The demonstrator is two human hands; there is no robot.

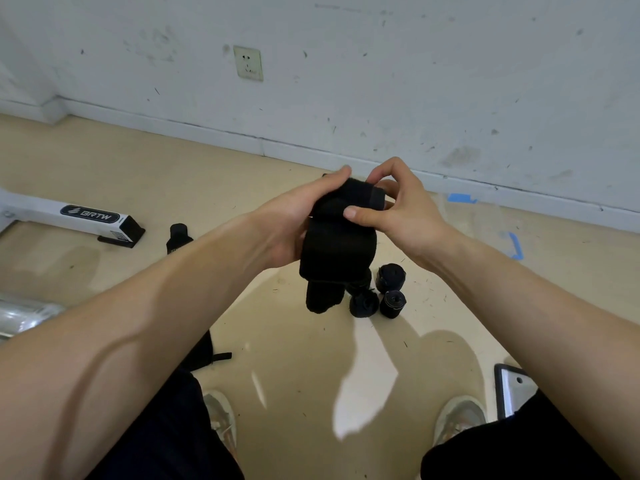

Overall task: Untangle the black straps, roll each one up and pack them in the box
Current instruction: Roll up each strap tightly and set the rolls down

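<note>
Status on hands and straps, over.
Left hand and right hand both gripping wide black fabric strap, part rolled. Rolled black straps on floor. Nothing blocking.

The letters "BRTW" stand in white on a black oval label (pixel 90 214). That label is on a white metal bar (pixel 52 211) lying on the floor at the left of the frame. A small sticker near the bar's end is too blurry to read.

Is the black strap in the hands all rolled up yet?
Not yet. Left hand and right hand grip the strap at its wound top; a wide tail hangs loose.
</note>
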